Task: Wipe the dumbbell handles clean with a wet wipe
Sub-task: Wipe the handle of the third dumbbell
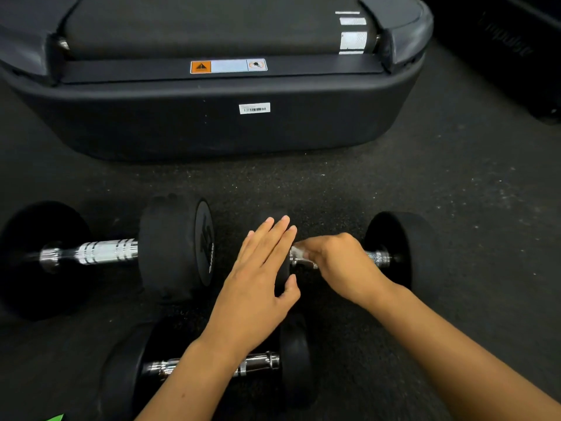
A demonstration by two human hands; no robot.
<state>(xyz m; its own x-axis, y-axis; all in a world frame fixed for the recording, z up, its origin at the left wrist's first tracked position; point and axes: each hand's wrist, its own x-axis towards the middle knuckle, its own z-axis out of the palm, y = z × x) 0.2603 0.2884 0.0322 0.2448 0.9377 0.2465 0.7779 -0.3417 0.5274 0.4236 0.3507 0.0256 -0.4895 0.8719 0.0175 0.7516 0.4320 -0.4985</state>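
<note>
Two hands work the right dumbbell [391,253]: left hand [258,281], fingers straight, steadies its near head; right hand [337,259] pinches the wet wipe [299,253] around the left-right handle [376,257]

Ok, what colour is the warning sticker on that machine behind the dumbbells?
The warning sticker is orange at its left end, pale blue-white across the rest; head view.

The floor [334,183] looks like rough, matt black rubber with pale flecks. The dumbbell heads [170,247] are matt black, rubber-like. The handles [106,252] are glossy chromed metal with ridged, knurled bands. The wipe [299,249] looks like thin white cloth. The treadmill [212,129] has a smooth, matt dark plastic shell.
</note>
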